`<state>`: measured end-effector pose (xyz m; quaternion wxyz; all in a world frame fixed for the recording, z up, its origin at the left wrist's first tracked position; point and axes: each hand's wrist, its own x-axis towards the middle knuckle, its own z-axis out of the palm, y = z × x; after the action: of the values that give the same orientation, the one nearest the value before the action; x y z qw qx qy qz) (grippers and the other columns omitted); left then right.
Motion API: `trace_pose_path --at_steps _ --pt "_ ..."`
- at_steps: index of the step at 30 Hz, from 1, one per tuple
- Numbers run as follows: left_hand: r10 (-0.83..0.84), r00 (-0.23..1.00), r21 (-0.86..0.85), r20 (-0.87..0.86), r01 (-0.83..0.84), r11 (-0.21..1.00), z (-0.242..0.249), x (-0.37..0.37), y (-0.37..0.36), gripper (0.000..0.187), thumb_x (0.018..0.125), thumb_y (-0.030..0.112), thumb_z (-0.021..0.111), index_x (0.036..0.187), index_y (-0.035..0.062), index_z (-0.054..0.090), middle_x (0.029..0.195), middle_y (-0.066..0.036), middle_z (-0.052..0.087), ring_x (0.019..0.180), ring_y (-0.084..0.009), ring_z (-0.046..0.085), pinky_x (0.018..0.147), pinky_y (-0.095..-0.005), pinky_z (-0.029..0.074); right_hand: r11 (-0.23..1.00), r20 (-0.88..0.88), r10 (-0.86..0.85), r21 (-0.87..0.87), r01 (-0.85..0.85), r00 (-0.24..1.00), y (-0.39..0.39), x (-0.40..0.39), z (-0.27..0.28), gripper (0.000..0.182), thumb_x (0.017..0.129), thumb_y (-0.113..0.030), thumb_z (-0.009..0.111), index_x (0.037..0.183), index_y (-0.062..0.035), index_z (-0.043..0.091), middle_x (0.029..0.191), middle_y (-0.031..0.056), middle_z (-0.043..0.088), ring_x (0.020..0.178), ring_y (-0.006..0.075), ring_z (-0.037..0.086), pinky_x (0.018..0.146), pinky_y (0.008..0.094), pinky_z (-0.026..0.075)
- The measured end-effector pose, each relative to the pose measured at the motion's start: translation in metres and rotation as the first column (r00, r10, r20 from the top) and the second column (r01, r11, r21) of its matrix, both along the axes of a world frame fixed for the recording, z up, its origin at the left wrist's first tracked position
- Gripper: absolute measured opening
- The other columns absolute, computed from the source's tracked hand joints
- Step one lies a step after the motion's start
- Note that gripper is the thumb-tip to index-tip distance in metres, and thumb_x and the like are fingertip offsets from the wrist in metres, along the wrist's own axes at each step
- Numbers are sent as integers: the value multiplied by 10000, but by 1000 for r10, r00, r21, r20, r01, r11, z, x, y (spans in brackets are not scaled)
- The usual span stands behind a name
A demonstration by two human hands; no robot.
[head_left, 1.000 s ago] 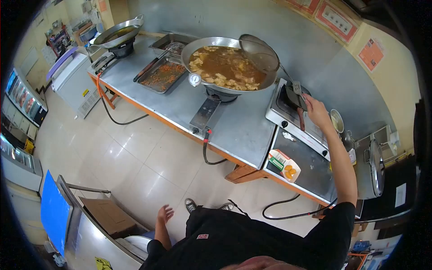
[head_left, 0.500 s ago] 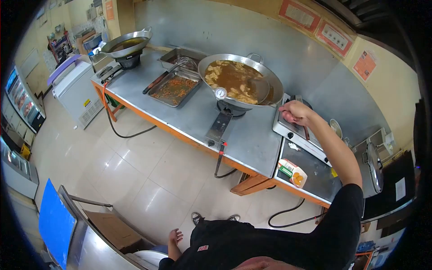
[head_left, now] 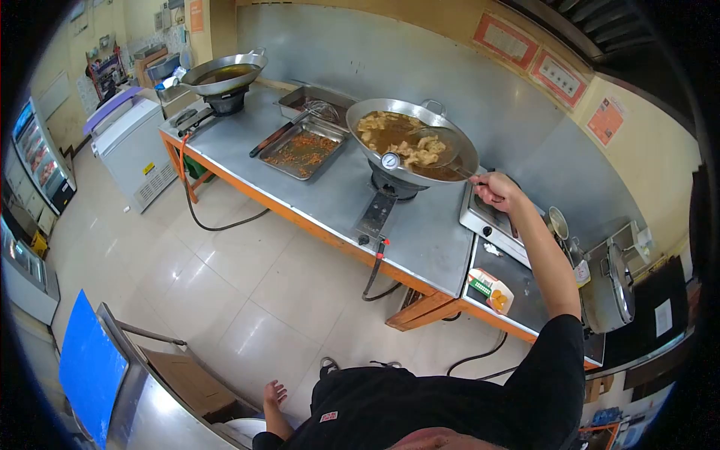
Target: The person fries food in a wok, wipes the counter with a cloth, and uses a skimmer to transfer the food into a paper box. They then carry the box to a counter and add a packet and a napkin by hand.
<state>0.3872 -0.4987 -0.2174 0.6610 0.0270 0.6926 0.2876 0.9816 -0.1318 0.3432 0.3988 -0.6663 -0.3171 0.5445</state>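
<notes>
My right hand point(head_left: 495, 190) is closed around the handle of a round skimmer point(head_left: 451, 148) at the right side of a large metal wok point(head_left: 465, 135). The skimmer's head sits in the wok's brown oil point(head_left: 390, 141), against golden fried pieces point(head_left: 421, 152) gathered near the middle. More pieces float along the left and back. A dial thermometer point(head_left: 391, 160) is at the wok's front rim. My left hand point(head_left: 275, 391) hangs low over the floor, fingers apart, holding nothing. The wok rests on a burner point(head_left: 393, 187).
To the left, a tray with crumbs point(head_left: 306, 152) has a long-handled whisk point(head_left: 281, 133) across its edge. A second wok point(head_left: 225, 73) stands at the table's far end. On the right are a gas stove point(head_left: 484, 219), a paper food box point(head_left: 491, 290) and a tall pot point(head_left: 609, 289).
The skimmer has shifted in the wok, and fried pieces are now bunched against it near the middle. My view has swung slightly; my left hand still hangs low.
</notes>
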Motion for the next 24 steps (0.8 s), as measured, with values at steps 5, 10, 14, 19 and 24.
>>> trace_pose_path --at_steps 5,10,14,19,24 --pt "31 999 -50 19 -30 998 -11 -3 -25 514 893 351 399 1352 120 411 1211 -127 557 925 -255 577 737 -416 475 994 431 84 26 -105 899 17 3 -12 229 949 -129 382 1124 -29 488 609 34 448 393 90 361 330 243 305" --pt "-6 1000 -32 13 6 999 -18 10 -30 500 897 356 409 1337 118 420 1200 -134 563 918 -256 588 724 -416 483 956 866 149 -4 -292 477 36 1 -25 329 939 -161 372 1194 -21 525 638 126 543 386 186 474 367 334 400" --pt "17 1000 23 18 -18 1000 -20 21 -35 486 903 359 408 1326 120 424 1204 -140 561 920 -258 590 729 -421 488 922 985 96 -33 -386 144 15 -40 -8 348 924 -169 387 1183 2 543 839 224 633 554 311 605 540 406 495" --pt "32 998 -36 54 -30 999 -31 25 -58 470 908 358 407 1321 135 429 1154 -117 574 914 -251 590 730 -420 487 779 995 -93 56 -625 -26 -10 -22 -17 338 917 -158 416 1183 -3 554 1038 246 621 913 402 607 825 449 477" --pt "19 998 -189 55 -8 982 -47 18 -83 466 906 358 417 1319 144 438 1092 -83 586 871 -227 583 704 -412 471 827 999 -42 30 -561 -8 -43 -36 18 330 912 -148 429 1179 -10 563 1107 251 594 1012 422 567 899 473 441"
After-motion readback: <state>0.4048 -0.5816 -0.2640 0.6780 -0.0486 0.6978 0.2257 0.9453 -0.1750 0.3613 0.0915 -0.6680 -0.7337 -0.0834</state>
